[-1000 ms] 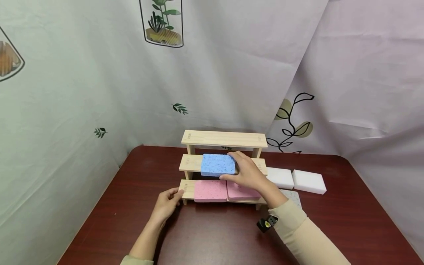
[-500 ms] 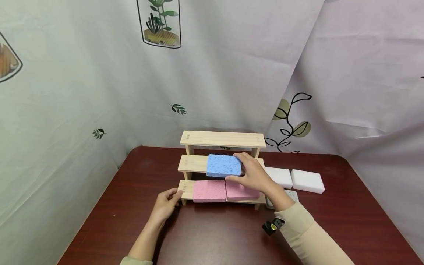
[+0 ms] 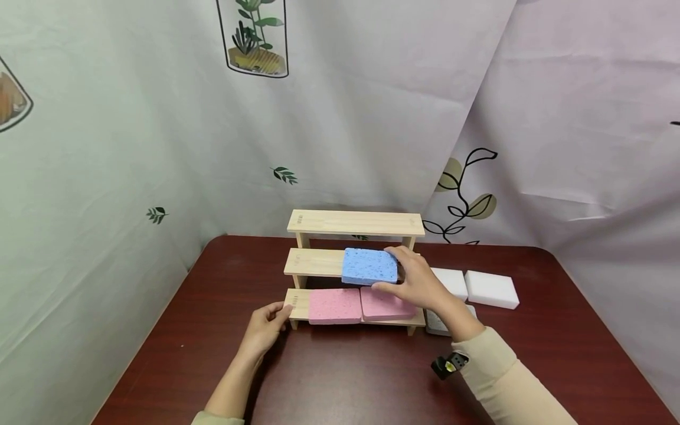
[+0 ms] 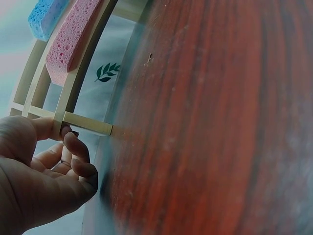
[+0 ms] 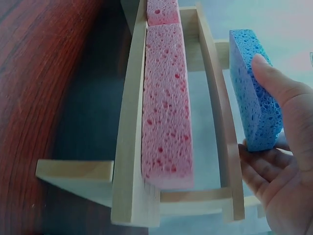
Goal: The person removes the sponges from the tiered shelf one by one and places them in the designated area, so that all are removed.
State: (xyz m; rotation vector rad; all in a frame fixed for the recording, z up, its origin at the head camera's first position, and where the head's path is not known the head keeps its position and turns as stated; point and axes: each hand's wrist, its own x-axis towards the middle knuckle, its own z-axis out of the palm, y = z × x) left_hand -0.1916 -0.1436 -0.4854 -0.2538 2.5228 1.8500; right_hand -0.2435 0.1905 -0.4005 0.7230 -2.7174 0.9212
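A blue sponge (image 3: 369,265) is held by my right hand (image 3: 417,277) over the right part of the middle step of a three-tier wooden rack (image 3: 319,260). In the right wrist view, the thumb lies on one edge of the blue sponge (image 5: 252,93) and the fingers come round its end. On the lowest step two pink sponges (image 3: 334,306) lie side by side. My left hand (image 3: 264,327) pinches the left end of that step; the left wrist view shows thumb and index finger at the board's corner, the other fingers curled.
To the right of the rack, two white sponge blocks (image 3: 491,289) lie on the dark red table (image 3: 340,378). A grey sponge (image 3: 437,323) is partly hidden by my right forearm. Behind the rack hangs a pale printed curtain (image 3: 361,118).
My right hand has carried the blue sponge to the right along the middle step. The left hand keeps its pinch on the lowest step.
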